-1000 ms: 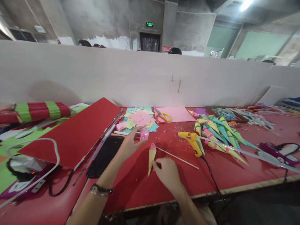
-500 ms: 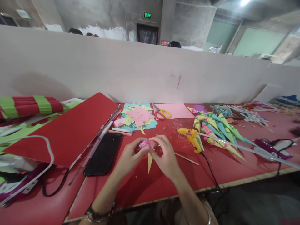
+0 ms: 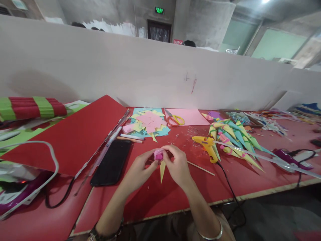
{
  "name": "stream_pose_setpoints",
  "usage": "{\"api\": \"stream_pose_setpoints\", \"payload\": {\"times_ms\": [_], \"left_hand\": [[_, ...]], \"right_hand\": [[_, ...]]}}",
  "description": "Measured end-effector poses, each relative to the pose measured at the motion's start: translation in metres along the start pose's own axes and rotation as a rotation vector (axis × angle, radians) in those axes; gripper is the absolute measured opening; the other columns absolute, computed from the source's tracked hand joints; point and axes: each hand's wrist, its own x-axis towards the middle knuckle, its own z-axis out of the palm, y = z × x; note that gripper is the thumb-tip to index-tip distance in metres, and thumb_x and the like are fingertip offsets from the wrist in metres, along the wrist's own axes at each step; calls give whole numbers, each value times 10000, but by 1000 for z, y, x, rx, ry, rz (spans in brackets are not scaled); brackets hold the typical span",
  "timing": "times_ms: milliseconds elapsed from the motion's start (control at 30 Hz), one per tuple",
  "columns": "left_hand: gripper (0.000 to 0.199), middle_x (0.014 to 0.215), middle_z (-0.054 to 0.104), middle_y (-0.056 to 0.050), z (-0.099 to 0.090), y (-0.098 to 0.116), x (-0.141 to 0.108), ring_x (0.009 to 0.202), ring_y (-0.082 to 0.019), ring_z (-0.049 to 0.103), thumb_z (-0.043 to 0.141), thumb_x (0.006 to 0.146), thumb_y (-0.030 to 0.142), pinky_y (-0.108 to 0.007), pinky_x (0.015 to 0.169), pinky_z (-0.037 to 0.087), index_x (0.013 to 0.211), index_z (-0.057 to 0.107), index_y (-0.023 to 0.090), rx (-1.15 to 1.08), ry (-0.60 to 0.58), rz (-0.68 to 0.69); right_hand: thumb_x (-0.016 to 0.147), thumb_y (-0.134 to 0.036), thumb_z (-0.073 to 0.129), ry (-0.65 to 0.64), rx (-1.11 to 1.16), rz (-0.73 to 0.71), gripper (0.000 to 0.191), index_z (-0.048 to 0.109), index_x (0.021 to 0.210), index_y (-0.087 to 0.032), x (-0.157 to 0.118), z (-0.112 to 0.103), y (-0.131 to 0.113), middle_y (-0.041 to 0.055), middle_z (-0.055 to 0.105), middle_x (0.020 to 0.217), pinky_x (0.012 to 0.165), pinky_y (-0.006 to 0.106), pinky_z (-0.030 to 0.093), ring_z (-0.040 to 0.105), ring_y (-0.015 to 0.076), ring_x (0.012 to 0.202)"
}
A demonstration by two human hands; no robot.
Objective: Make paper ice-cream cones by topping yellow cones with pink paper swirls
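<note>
Between the fingertips of both hands is a small bright pink piece (image 3: pixel 158 155), shiny, looking like crinkled film or paper; its exact kind is unclear. My left hand (image 3: pixel 139 170) pinches it from the left, and my right hand (image 3: pixel 178 166) closes on it from the right. Just under the fingers points a narrow yellow paper cone (image 3: pixel 162 173), tip toward me; whether it joins the pink piece is hidden. A thin wooden stick (image 3: pixel 202 168) lies right of my right hand. Beyond it rests a yellow glue gun (image 3: pixel 207 145).
Cut paper pieces (image 3: pixel 149 122) pile at the back, beside scissors (image 3: pixel 175 119) on pink paper. Several finished-looking paper cones (image 3: pixel 235 140) heap at right. A black phone (image 3: pixel 111 162) and red sheet (image 3: pixel 72 140) lie left. The glue gun's cord (image 3: pixel 228 184) hangs over the front edge.
The pink piece has been turned in my fingers and shows more of its bright face. My hands stay close together around it; the camera view has shifted slightly.
</note>
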Motion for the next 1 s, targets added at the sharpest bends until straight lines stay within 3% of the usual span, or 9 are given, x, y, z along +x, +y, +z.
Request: {"api": "stream_pose_setpoints", "payload": {"times_ms": [233, 367, 533, 800, 1000], "left_hand": [[176, 748, 639, -9, -3, 8, -1, 684, -141, 590, 450, 816, 265, -232, 663, 458, 874, 570, 151, 40, -31, 12], [226, 682, 598, 3, -1, 5, 0, 630, -134, 566, 423, 833, 319, -237, 639, 458, 905, 545, 143, -23, -25, -13], [289, 778, 618, -27, -2, -2, 2, 702, -140, 568, 335, 852, 295, -241, 698, 452, 977, 549, 146, -3, 72, -12], [209, 700, 611, -15, -3, -10, 6, 647, -145, 556, 374, 794, 235, -230, 635, 429, 853, 561, 163, 246, 99, 8], [149, 585, 600, 2, -4, -20, 5, 546, -142, 538, 425, 745, 256, -219, 528, 379, 654, 513, 176, 307, 109, -95]], "right_hand": [[796, -176, 420, -7, 280, 130, 41, 445, 782, -206, -2, 3, 7, -40, 501, 643, 505, 203, 391, 501, 103, 539], [799, -128, 405, 55, 145, -6, 145, 512, 729, -194, -4, 2, 8, -10, 522, 689, 585, 219, 406, 515, 118, 633], [808, -153, 454, 92, -15, -125, 202, 610, 920, -215, -8, 2, 7, 51, 561, 889, 711, 253, 445, 554, 158, 829], [787, -205, 544, 4, -55, -34, 180, 632, 944, -205, -9, 4, 14, 23, 552, 793, 630, 249, 437, 529, 136, 666], [740, -198, 604, -88, -26, 11, 249, 608, 989, -201, -11, 9, 16, 6, 510, 800, 636, 246, 431, 496, 122, 640]]}}
